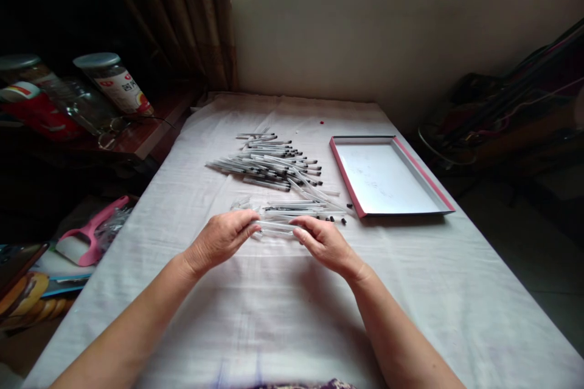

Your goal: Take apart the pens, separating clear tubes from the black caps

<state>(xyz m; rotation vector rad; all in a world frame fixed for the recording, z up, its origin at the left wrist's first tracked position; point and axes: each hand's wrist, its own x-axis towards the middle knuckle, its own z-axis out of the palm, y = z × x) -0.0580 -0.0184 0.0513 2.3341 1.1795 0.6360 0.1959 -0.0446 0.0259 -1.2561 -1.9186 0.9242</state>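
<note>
My left hand (225, 237) and my right hand (323, 242) meet over the white cloth, each pinching one end of a clear plastic pen tube (277, 227) held level between them. Just beyond the hands lies a small row of similar tubes (301, 208) with tiny black caps (343, 220) scattered beside them. Farther back spreads a larger heap of clear pens with dark tips (269, 164).
A shallow white tray with a pink rim (349, 177) lies right of the heap. The table (255, 316) wears a white cloth. Jars (114, 82) stand on a dark shelf at left, a pink-handled tool (89, 237) below them. Clutter fills the right side.
</note>
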